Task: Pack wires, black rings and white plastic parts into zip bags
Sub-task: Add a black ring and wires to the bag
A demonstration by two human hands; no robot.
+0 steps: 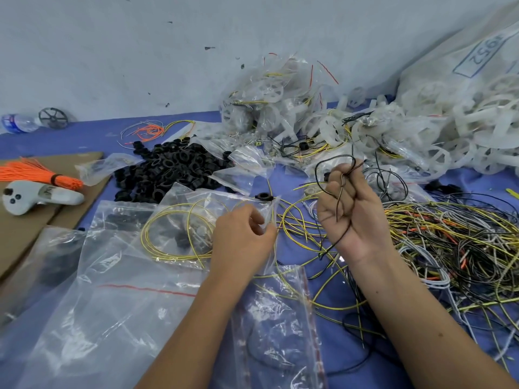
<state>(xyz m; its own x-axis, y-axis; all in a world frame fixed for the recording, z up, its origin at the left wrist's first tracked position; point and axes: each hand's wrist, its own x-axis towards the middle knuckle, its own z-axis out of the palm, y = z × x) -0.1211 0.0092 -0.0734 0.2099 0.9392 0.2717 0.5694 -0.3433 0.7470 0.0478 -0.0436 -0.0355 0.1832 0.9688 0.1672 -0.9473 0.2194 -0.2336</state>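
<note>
Above the tangle, right hand [348,211] fisted on black wire [341,192], left hand [241,234] pinching zip bag [196,220]

two hands [241,234], one bottle [19,123] (lying), one controller [39,196]

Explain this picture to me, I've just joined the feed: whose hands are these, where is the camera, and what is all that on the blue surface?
There is no machine: one camera worn on a person's head looks down at their bare hands. The left hand pinches the edge of a clear zip bag. The right hand is closed on a black wire. On the blue table lie a pile of black rings, a tangle of loose wires, white plastic parts, empty zip bags and an orange wire bundle.
</note>
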